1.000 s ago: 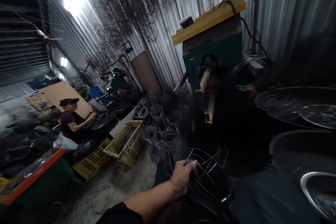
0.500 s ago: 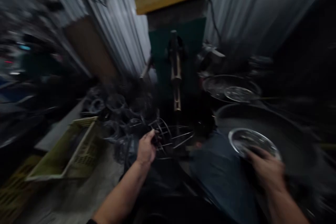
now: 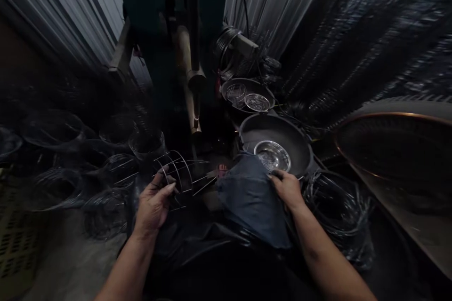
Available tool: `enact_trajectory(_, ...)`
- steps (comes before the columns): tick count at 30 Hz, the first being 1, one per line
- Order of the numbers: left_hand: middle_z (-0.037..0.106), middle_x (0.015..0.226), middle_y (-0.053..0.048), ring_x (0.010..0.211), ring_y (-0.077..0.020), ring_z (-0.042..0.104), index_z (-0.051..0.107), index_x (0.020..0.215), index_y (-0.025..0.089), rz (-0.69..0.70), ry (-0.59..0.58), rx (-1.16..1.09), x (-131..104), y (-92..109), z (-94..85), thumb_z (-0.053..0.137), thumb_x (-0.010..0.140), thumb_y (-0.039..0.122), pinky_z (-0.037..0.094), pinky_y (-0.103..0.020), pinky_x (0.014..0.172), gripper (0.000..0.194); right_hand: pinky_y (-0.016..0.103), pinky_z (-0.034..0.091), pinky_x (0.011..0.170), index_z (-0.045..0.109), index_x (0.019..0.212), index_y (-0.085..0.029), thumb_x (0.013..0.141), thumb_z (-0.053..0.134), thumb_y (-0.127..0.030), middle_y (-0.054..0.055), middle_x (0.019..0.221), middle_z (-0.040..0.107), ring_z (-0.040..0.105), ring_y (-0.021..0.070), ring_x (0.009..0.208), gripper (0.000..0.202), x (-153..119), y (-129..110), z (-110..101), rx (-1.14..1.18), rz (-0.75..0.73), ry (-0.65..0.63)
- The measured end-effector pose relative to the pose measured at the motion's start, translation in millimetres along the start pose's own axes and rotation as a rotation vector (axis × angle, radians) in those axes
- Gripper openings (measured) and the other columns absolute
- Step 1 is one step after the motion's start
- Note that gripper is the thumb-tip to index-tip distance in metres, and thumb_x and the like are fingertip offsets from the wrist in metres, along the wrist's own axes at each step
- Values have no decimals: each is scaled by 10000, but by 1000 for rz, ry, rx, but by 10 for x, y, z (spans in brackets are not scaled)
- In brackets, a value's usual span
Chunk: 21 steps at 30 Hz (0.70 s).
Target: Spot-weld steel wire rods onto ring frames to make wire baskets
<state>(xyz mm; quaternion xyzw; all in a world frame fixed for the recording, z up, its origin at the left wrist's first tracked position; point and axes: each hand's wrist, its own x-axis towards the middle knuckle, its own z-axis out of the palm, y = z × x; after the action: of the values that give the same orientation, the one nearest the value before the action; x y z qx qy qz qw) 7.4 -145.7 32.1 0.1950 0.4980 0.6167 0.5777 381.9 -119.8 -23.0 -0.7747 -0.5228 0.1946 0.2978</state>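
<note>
Premises: small metal-goods workshop, dim, shed-built. Walls: grey corrugated sheet-metal panels (image 3: 275,0). Plant: upright press-type machine with long wooden handle (image 3: 185,63), centre rear. Stock: heaps of bare steel-wire cage frames (image 3: 106,169), left; coiled wire bundles (image 3: 335,207), right; wide dark metal basin (image 3: 278,136) holding shiny round steel dish (image 3: 272,155); second basin (image 3: 247,94) behind; yellow slotted plastic crate (image 3: 14,244) on concrete floor.

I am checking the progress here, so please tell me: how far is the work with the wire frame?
Done: wire pieces lie piled at the left. In hand: the left hand grips a wire frame; the right hand rests on blue cloth beside a small metal disc in a dark pan. Left: wire rings lie heaped at the right.
</note>
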Motion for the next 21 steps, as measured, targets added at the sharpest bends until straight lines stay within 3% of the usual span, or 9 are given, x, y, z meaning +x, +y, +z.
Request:
enact_trajectory(5,638,729,4,531,-96,541,547,1317,203,5,-8,205,61,37,16,810,606,328,458,-197,485,768,331,492,569,717,712,-146,560,682,-383,85,674,712,621,213,578,284,-52,-36,-85,271,195,-131)
enact_trajectory(9,570,584,22,419,-83,436,638,1188,164,70,135,247,188,137,109,739,655,370,296,-164,341,580,238,351,414,686,690,-137,546,756,-396,10,520,606,473,107,417,305,-118,-380,-81,580,287,-227)
enact_trajectory(11,558,569,32,390,-73,409,669,1107,164,100,202,212,246,160,176,706,668,354,309,-168,343,479,218,329,401,675,667,-136,538,782,-379,-9,499,579,464,88,401,295,-152,-677,27,716,280,-384)
enact_trajectory(14,550,567,57,361,-49,372,675,1064,180,100,293,160,288,125,267,664,678,314,432,-201,419,409,200,327,385,664,652,-132,527,783,-341,-5,521,604,476,77,388,270,-171,-1170,317,900,286,-610)
enact_trajectory(18,539,575,79,343,-31,334,669,1066,199,120,311,111,296,25,307,658,693,305,482,-220,473,387,180,293,347,629,666,-141,486,804,-334,-11,531,616,489,76,382,317,-132,-1670,675,1116,365,-686)
enact_trajectory(21,563,624,72,364,-33,367,674,1043,200,170,349,127,304,-1,289,665,696,286,482,-213,475,358,185,334,365,621,662,-141,481,819,-340,-8,551,630,503,75,396,335,-124,-1836,777,1229,365,-749)
